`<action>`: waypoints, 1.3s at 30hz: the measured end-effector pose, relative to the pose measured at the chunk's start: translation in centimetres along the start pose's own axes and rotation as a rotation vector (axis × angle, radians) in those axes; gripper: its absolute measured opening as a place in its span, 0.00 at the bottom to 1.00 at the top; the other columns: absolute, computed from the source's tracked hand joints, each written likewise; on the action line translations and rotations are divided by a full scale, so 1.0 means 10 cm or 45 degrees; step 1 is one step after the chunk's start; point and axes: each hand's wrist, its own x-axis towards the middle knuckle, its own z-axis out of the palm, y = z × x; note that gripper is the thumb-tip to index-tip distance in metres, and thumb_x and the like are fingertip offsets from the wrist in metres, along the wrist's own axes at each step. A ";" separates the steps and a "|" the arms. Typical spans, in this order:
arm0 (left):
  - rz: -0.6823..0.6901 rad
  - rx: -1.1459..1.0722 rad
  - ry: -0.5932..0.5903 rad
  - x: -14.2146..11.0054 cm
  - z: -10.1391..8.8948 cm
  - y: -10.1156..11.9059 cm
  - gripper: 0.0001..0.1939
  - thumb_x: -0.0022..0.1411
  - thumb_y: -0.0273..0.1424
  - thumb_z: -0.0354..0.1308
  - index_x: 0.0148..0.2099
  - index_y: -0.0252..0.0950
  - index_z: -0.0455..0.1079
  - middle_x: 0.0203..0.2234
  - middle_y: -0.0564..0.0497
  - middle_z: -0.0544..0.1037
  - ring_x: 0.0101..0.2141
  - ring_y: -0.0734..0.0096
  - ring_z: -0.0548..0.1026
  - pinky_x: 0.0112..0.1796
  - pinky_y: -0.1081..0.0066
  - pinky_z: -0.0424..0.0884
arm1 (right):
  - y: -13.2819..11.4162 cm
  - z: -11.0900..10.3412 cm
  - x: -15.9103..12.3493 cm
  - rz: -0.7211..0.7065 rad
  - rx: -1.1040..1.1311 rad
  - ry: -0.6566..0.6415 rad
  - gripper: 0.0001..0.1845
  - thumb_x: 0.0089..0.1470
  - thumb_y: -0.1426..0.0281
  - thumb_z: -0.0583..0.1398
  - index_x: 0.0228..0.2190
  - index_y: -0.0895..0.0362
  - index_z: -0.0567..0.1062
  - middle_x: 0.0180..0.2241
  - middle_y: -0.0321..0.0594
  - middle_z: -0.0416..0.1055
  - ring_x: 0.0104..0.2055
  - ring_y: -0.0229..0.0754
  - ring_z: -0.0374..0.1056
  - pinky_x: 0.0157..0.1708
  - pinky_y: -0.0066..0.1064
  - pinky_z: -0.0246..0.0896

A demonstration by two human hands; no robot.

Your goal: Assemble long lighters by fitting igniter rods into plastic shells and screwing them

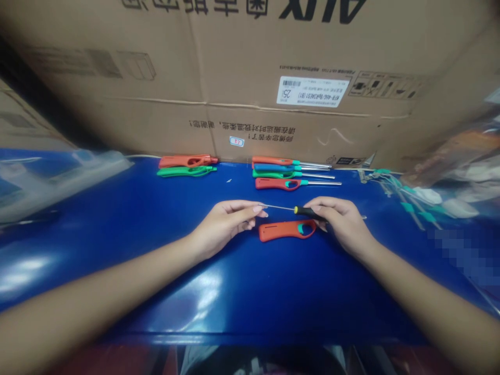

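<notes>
My right hand (344, 221) is wrapped round the black handle of a screwdriver (307, 211) with a yellow collar. Its thin metal shaft points left to my left hand (234, 219), whose thumb and forefinger are pinched together at the tip. Whether a small part sits between those fingertips is too small to tell. Just below the screwdriver, a red-orange lighter body (279, 230) with a turquoise trigger lies flat on the blue table. Its right end is partly behind my right hand, and a bit of metal shows beyond that hand.
Behind are several long-nosed lighters (279, 184) in a row, with red and green lighter casings (187, 171) to their left. A large cardboard box (234, 78) backs the blue table (250, 291). Metal tubes (406, 200) and bagged parts (464, 172) lie right; a translucent plastic piece (58, 177) lies left.
</notes>
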 end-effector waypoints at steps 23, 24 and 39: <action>-0.066 0.032 0.026 0.01 0.01 0.05 0.21 0.66 0.43 0.61 0.37 0.28 0.83 0.31 0.40 0.84 0.23 0.77 0.73 0.29 0.76 0.71 | -0.07 0.00 -0.04 -0.261 -0.265 0.049 0.11 0.52 0.63 0.61 0.29 0.55 0.82 0.26 0.38 0.75 0.22 0.37 0.62 0.22 0.30 0.55; -0.065 0.029 0.033 0.01 0.01 0.05 0.20 0.65 0.43 0.62 0.37 0.28 0.83 0.31 0.41 0.84 0.23 0.78 0.73 0.29 0.77 0.71 | -0.08 0.01 -0.05 -0.273 -0.277 0.046 0.11 0.52 0.63 0.61 0.29 0.55 0.82 0.26 0.38 0.76 0.21 0.36 0.61 0.22 0.30 0.54; 0.154 0.352 -0.081 -0.03 0.00 0.03 0.08 0.61 0.34 0.67 0.38 0.34 0.83 0.30 0.48 0.83 0.26 0.80 0.73 0.31 0.80 0.72 | -0.11 -0.04 -0.02 -0.121 0.400 0.043 0.06 0.51 0.66 0.67 0.34 0.52 0.82 0.21 0.32 0.66 0.21 0.33 0.58 0.20 0.26 0.53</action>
